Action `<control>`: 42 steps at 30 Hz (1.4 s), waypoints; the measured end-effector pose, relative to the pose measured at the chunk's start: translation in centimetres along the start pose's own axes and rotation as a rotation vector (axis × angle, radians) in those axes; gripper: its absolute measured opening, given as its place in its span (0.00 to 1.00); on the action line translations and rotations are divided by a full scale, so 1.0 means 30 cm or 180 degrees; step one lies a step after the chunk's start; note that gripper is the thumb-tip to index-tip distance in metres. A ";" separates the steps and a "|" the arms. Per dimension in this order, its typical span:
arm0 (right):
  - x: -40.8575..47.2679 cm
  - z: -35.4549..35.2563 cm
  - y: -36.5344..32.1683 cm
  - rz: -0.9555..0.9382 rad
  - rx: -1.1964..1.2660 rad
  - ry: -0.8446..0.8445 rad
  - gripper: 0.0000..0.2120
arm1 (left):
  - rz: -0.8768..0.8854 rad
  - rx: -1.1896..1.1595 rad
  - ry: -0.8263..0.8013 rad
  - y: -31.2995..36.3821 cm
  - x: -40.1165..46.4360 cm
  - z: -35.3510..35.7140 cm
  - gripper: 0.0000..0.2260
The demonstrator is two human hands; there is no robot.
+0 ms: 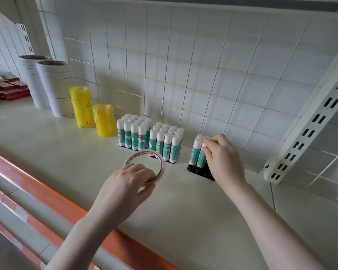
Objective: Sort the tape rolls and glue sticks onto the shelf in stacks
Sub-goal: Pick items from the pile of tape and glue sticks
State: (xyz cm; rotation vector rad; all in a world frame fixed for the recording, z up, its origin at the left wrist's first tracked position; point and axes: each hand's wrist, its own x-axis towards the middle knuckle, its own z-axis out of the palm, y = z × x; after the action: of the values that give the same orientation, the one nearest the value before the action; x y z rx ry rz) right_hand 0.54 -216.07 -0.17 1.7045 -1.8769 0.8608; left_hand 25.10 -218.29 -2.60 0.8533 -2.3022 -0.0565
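On the white shelf (47, 137), left hand (125, 184) grips a tape roll (144, 164); right hand (224, 156) pinches a glue stick (202, 154).

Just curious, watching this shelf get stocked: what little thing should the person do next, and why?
Probably press the glue stick that the right hand pinches by its cap down into the black tray, then let go. That tray holds only a few sticks, with open sockets showing, while the two trays to its left look full. The left hand holds a tape roll, which can wait for the tape stacks afterwards.
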 end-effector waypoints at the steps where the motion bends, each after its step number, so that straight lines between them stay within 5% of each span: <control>1: -0.004 -0.001 0.004 -0.0092 -0.0027 0.0097 0.08 | 0.0004 0.0000 0.0004 -0.001 -0.001 -0.003 0.09; 5: -0.004 -0.017 -0.019 -0.0259 -0.0055 0.0381 0.12 | -0.0017 0.0096 0.0025 -0.013 -0.004 -0.026 0.03; 14: 0.036 0.038 -0.255 -0.0346 0.0351 -0.0044 0.12 | -0.0067 0.0378 0.0152 -0.187 -0.037 -0.195 0.04; 31: 0.179 0.414 -1.052 -0.0020 0.0390 -0.0650 0.10 | 0.0063 0.0467 0.0221 -0.994 -0.126 -0.698 0.03; 42: 0.398 0.701 -1.269 -0.0037 0.0369 -0.0773 0.08 | 0.0212 0.0543 0.0427 -1.323 0.075 -0.797 0.08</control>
State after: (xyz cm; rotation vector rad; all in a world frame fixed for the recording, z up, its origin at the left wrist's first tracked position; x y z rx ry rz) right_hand 38.25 -240.81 -1.08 1.9647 -2.0034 0.8024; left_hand 60.71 -246.44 6.94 0.8376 -2.2297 0.2227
